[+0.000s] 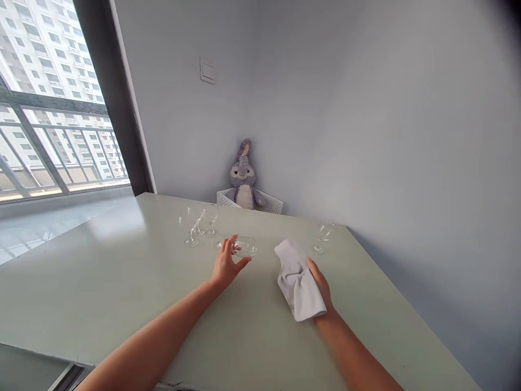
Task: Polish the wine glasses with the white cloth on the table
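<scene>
My left hand is curled around a clear stemmed glass, its thumb and fingers on either side of the bowl. The glass is tilted onto its side, with its bowl to the right and its foot to the left. A white cloth drapes over my right hand, which grips it from the right; most of those fingers are hidden under the fabric. Nothing shows between the cloth and the held glass except tabletop.
Upright stemmed glasses stand grouped at the left on the pale green table. Another upright glass stands beyond my right hand. A purple plush toy sits in a white perforated basket by the wall corner. A window is at left.
</scene>
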`<action>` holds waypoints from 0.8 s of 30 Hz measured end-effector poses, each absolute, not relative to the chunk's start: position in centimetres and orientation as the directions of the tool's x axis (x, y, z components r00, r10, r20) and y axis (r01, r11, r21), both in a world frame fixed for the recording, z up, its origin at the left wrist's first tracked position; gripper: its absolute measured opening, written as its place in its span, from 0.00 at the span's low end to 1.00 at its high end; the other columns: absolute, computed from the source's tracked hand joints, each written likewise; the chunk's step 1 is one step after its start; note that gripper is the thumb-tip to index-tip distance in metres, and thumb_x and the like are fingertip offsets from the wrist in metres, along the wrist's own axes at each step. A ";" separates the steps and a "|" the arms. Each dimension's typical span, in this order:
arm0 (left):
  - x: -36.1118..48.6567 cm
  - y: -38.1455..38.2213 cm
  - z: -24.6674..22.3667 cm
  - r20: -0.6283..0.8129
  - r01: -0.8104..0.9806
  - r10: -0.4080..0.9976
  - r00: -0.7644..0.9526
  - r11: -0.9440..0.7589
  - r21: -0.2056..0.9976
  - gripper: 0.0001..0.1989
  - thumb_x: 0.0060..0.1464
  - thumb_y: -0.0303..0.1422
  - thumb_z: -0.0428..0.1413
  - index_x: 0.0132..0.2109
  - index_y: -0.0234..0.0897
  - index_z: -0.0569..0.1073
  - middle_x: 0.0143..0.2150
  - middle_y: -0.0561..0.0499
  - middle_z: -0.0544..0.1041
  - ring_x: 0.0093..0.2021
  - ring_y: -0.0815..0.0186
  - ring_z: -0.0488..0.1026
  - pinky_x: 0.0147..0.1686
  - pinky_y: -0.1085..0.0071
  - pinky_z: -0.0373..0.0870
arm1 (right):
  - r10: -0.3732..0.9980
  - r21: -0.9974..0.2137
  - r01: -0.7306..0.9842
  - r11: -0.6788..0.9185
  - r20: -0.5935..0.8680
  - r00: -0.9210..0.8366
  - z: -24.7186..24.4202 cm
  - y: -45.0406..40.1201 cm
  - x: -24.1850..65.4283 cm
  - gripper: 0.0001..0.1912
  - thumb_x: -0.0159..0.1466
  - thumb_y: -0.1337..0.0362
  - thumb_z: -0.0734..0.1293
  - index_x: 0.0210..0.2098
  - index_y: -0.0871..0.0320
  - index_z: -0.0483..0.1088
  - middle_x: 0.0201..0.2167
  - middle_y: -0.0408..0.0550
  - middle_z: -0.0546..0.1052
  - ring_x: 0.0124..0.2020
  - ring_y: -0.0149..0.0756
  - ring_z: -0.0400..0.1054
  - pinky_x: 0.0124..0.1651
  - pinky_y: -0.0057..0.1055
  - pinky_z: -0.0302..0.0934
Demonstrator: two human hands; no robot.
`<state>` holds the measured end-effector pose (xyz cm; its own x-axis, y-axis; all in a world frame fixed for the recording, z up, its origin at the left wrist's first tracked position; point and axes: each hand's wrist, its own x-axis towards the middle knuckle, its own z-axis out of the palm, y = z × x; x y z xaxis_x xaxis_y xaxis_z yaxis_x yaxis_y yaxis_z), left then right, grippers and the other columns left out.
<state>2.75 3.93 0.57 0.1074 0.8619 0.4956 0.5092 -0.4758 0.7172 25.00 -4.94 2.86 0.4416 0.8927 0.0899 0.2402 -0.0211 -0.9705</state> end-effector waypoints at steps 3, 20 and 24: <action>3.2 3.7 0.2 0.522 0.504 0.840 0.148 -0.518 0.692 0.32 0.46 0.39 0.58 0.56 0.44 0.54 0.43 0.49 0.66 0.37 0.66 0.68 0.38 0.66 0.67 | 0.920 -0.986 0.169 -0.008 0.059 0.388 4.5 -4.8 21.0 0.22 0.59 0.44 0.56 0.26 0.56 0.65 0.19 0.44 0.66 0.23 0.36 0.61 0.24 0.29 0.56; 5.4 1.1 0.6 0.516 0.284 0.752 0.410 -0.643 0.712 0.24 0.51 0.27 0.50 0.55 0.48 0.61 0.55 0.48 0.60 0.50 0.61 0.65 0.45 0.63 0.66 | 0.988 -0.812 -0.570 -0.124 -0.154 0.004 1.0 -3.5 19.5 0.19 0.51 0.50 0.70 0.33 0.58 0.68 0.21 0.41 0.67 0.21 0.30 0.60 0.24 0.28 0.57; 5.3 1.7 0.7 0.264 -0.116 0.950 0.168 -0.247 0.962 0.15 0.52 0.35 0.52 0.48 0.42 0.66 0.50 0.45 0.67 0.49 0.60 0.67 0.45 0.64 0.66 | 0.967 -0.723 -0.674 -0.151 -0.251 0.052 2.0 -3.8 21.1 0.18 0.50 0.49 0.70 0.29 0.56 0.66 0.18 0.38 0.64 0.20 0.30 0.60 0.23 0.27 0.57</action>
